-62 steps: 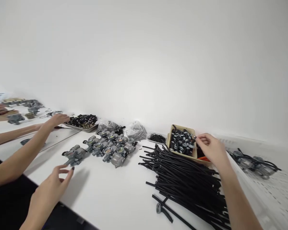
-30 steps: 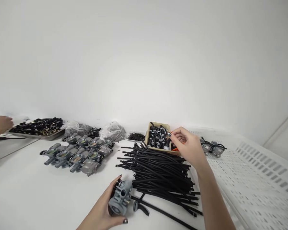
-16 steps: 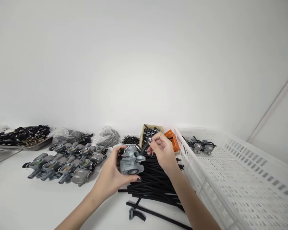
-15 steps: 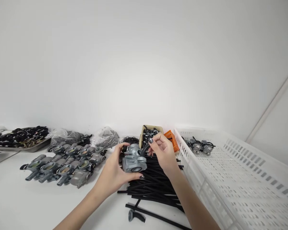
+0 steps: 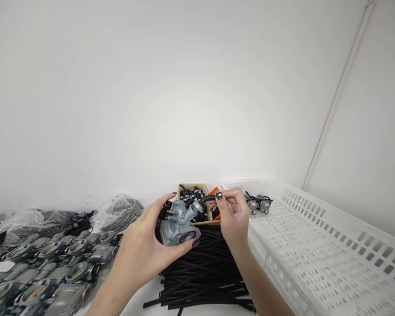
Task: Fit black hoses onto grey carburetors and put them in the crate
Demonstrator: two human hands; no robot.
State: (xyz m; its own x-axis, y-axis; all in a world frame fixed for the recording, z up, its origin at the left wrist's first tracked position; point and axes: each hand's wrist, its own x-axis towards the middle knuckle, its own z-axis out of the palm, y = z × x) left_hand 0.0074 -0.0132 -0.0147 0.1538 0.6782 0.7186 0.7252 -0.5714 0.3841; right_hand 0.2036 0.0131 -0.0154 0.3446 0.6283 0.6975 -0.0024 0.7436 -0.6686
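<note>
Carburetor sits clasped between thumb and fingers of the left hand; just right of that grip, the right hand pinches a black hose. Black tubes lie below the grip, a beige bin beyond.

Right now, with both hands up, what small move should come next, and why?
I'd probably push the tube gently toward the metal part with the right hand. The left hand grips the metal part, the right pinches the tube, and the tube's gray end meets the metal part; whether it is fully seated, I can't tell.
</note>
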